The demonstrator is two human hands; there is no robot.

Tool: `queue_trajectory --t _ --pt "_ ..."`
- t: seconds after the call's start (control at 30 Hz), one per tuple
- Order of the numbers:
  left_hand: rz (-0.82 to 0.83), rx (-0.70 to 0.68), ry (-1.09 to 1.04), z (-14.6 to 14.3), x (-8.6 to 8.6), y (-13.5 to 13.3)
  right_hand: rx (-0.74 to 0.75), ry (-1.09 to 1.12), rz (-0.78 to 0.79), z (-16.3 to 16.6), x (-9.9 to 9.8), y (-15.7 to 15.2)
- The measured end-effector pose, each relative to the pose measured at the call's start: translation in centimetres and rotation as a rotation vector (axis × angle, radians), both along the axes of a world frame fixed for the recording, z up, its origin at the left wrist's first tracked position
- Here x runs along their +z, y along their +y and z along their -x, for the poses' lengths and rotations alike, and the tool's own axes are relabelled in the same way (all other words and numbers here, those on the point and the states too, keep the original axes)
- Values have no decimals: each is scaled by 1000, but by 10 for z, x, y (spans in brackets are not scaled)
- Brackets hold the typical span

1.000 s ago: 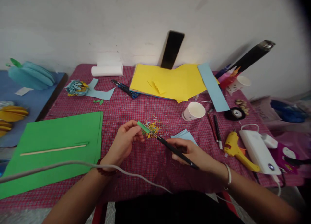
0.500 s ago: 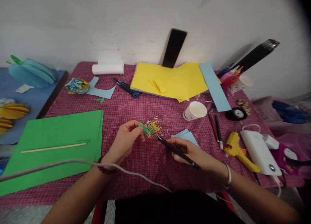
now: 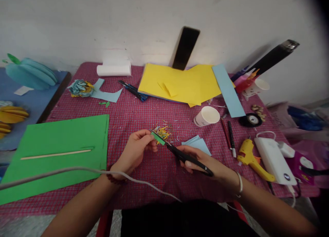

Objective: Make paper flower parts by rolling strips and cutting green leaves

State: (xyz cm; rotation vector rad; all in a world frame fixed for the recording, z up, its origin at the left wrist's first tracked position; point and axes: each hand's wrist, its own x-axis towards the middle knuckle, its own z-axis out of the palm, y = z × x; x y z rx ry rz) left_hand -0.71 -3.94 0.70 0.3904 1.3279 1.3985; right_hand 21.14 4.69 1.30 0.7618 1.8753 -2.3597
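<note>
My left hand pinches a small green paper piece above the red checked tablecloth. In my right hand is a pair of black scissors, fingers wrapped round the handles. The blades meet the green piece at its edge. Just behind the piece lies a small heap of coloured paper shreds. A folded light blue paper rests beside my right hand.
A large green sheet with a thin wooden stick lies left. Yellow sheets, a blue strip, a paper cup, pens, a yellow glue gun, a white power bank and a grey cable surround.
The scissors' blades have slid forward onto the green piece. Both hands sit slightly lower and nearer to me in the picture.
</note>
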Motion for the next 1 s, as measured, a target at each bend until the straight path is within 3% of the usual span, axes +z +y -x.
queue_trajectory --t 0.4,1.0 --pt "8 -14 15 -1 -1 2 -44 2 8 -2 -9 -3" --pt "16 4 -38 1 1 2 -68 -64 -58 2 1 -6"
